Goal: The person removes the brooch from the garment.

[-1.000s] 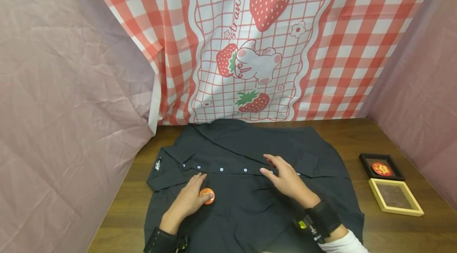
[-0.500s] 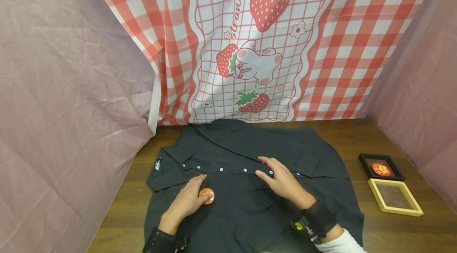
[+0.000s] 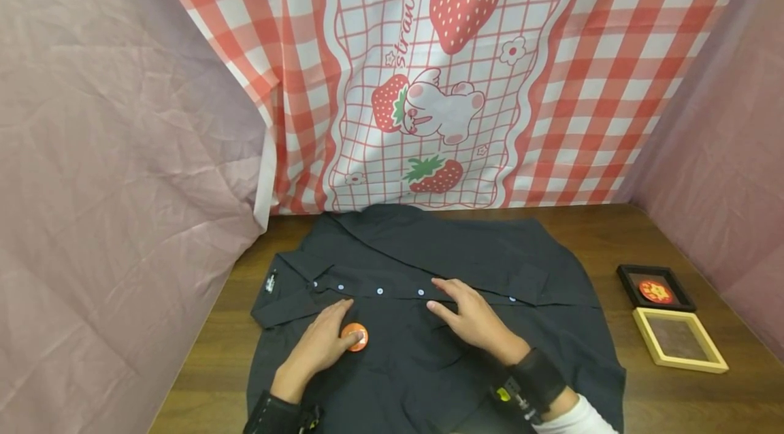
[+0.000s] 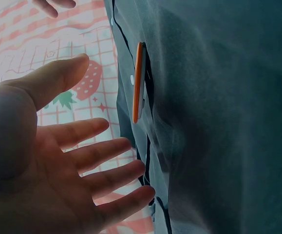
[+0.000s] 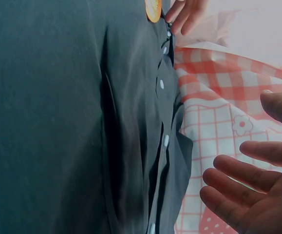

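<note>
A dark button-up shirt [image 3: 429, 352] lies spread out, its collar to the left and a row of pale buttons [image 3: 380, 291] running across it. On the shirt sits a round orange badge [image 3: 361, 339], seen edge-on in the left wrist view, standing slightly off the cloth. My left hand [image 3: 318, 345] is beside the badge, thumb partly in front of it in the head view; the left wrist view shows thumb and fingers spread, apart from the badge. Over the button row my right hand [image 3: 474, 318] hovers with fingers extended and nothing in it.
At the right of the wooden table [image 3: 692, 396] lie a black frame [image 3: 625, 277] holding a red round badge [image 3: 655, 292] and a light wooden frame [image 3: 719, 364]. A strawberry-print cloth [image 3: 459, 80] hangs behind the shirt; pink fabric [image 3: 122, 216] walls the left side.
My right hand has moved left along the button row, closer to the badge. The left hand, badge and shirt stay nearly where they were.
</note>
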`<state>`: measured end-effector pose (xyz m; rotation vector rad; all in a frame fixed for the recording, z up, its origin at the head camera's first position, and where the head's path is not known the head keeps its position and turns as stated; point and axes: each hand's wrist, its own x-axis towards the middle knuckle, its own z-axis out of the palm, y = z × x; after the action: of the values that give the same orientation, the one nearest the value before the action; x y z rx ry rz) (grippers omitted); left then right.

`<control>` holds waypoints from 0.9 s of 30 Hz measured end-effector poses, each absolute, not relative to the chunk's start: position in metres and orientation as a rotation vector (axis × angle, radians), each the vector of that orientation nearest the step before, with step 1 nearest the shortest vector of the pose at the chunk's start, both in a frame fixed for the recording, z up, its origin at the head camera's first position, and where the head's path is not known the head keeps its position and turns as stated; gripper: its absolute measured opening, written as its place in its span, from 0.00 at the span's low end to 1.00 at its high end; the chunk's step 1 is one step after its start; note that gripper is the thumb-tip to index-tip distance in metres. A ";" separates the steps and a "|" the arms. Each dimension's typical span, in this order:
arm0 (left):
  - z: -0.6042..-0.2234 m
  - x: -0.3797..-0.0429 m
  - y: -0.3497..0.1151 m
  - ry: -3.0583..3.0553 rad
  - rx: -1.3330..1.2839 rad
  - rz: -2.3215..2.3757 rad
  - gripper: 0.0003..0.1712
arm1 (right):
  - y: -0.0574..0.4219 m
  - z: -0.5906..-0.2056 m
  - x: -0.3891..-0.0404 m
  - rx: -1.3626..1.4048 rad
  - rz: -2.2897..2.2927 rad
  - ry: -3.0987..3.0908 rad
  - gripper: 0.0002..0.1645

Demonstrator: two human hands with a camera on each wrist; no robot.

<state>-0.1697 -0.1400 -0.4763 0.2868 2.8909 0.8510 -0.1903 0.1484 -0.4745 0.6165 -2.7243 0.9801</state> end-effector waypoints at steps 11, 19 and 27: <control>-0.480 -0.171 -0.143 2.888 0.297 0.853 0.36 | 0.136 -0.478 -0.187 0.633 1.019 -2.755 0.29; -0.480 -0.172 -0.144 2.894 0.303 0.851 0.36 | 0.130 -0.481 -0.187 0.624 1.041 -2.767 0.29; -0.480 -0.171 -0.144 2.881 0.286 0.860 0.36 | 0.125 -0.482 -0.186 0.657 1.045 -2.759 0.29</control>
<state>-0.1709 -0.1440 -0.4802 0.2864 2.8811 0.8598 -0.1865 0.1252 -0.4817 0.6569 -2.7587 1.0447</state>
